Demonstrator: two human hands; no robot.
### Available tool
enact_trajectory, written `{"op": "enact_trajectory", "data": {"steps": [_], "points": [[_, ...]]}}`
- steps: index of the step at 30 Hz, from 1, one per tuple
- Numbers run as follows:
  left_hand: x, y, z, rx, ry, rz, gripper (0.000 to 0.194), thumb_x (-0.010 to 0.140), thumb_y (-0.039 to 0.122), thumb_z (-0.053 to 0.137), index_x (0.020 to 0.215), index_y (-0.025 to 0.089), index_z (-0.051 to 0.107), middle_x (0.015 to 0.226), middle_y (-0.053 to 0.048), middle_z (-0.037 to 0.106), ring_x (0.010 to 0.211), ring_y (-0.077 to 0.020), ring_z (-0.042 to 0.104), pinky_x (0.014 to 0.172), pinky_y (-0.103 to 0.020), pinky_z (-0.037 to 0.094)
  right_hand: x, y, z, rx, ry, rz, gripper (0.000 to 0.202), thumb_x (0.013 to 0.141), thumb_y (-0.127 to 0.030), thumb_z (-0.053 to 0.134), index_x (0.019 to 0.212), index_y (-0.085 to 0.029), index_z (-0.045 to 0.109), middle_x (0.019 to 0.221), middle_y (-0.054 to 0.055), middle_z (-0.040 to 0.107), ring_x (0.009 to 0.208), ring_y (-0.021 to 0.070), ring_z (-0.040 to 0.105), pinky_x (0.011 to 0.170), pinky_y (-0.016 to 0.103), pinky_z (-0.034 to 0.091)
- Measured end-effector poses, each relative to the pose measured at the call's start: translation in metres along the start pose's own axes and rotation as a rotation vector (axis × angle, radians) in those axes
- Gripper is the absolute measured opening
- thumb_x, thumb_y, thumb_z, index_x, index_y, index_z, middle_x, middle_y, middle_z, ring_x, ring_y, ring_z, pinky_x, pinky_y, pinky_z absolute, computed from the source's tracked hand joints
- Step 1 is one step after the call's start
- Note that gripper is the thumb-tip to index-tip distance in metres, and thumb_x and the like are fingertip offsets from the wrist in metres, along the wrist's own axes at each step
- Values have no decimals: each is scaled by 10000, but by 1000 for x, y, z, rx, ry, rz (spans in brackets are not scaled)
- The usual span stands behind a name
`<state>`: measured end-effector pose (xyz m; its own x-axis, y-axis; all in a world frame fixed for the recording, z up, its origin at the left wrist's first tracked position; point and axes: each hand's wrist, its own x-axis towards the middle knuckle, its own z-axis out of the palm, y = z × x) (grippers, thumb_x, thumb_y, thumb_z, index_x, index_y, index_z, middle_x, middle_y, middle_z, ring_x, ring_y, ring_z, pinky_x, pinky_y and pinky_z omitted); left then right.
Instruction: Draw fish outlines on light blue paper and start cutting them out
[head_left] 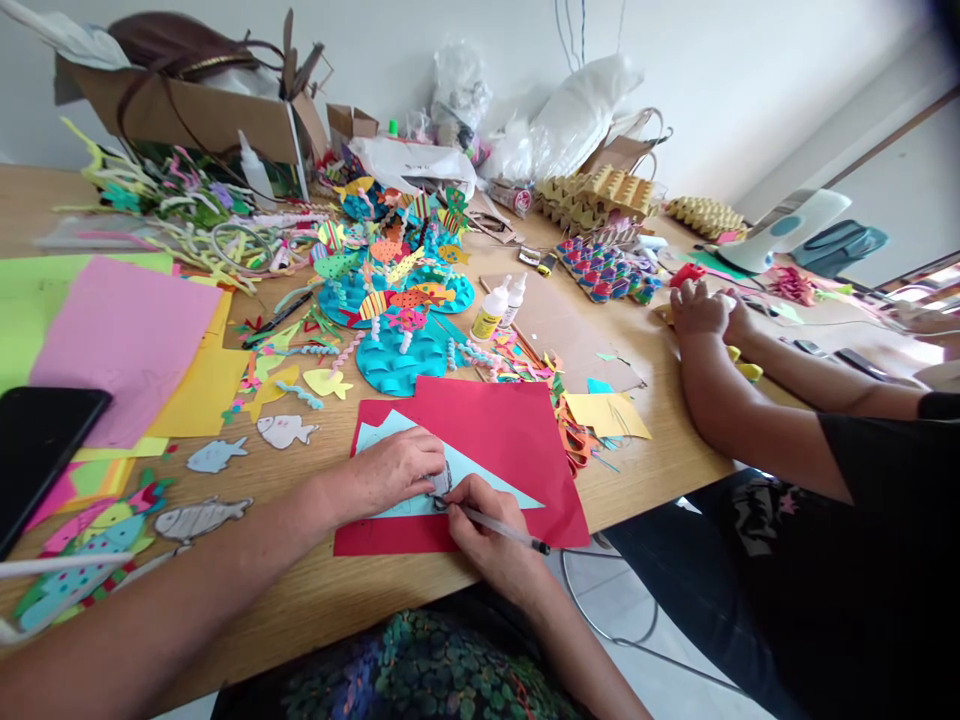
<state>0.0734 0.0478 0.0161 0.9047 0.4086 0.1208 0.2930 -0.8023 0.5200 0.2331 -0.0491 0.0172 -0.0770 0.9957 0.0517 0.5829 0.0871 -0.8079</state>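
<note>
Right hand point(491, 525): thumb and fingers pinched on a slim pen point(510, 532), its tip end at the outline of a small grey cut-out point(440, 483).
Left hand point(401, 465): laid palm down, fingers slightly bent and close together, fingertips over the cut-out; just beside the right hand, though whether the two touch I cannot tell.
Light blue paper point(386, 430): under both hands and the cut-out, tapering to a point on the right; it lies on a red sheet point(495, 420) at the table's near edge.
Fish shapes: a grey fish point(201, 518), a pale blue fish point(216, 455) and a white fish point(286, 430), left of the red sheet; a yellow fish point(328, 383) lies beyond them.
Left side: a dark phone point(49, 450) overlapping a pink sheet point(127, 340).
Right side: orange scissors point(574, 445) among scraps; farther right, a co-worker's hand point(701, 308) over the table.
Middle: a blue base point(397, 358) with colourful fish above it; two glue bottles point(491, 308) nearby.
Back: a painted egg carton point(604, 268); behind it, plain egg cartons point(600, 195); at left, a cardboard box point(187, 115).
</note>
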Motion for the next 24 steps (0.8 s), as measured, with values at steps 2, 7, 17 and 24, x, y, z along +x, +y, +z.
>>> {"op": "enact_trajectory", "data": {"steps": [2,7,17,24], "points": [[0,0,1,8,-5,1,74,835,134,593,775,172,575,883,-23,589,883,-174,520,776,-264,391,0,0,0,-4,7,1,103,724,-156,428,694,-190,520,509,-41,508,448,96,436,459,181,319],[1,2,1,32,-15,-7,81,845,137,574,774,175,581,880,-30,573,866,-175,513,763,-271,395,-1,0,0,25,-2,14,95,727,-157,429,697,-195,512,507,-47,502,446,95,431,459,182,321],[1,8,0,71,-27,-47,105,794,162,654,748,169,561,894,-27,558,868,-181,508,756,-280,396,-6,-3,-1,70,-32,13,95,739,-147,429,691,-191,498,500,-64,451,436,82,380,451,177,293],[1,12,3,101,-34,-81,165,752,185,705,759,172,541,942,-35,556,893,-197,503,771,-303,394,-9,-1,0,40,-30,-2,105,737,-135,432,691,-185,513,511,-58,479,448,77,381,459,176,294]]}}
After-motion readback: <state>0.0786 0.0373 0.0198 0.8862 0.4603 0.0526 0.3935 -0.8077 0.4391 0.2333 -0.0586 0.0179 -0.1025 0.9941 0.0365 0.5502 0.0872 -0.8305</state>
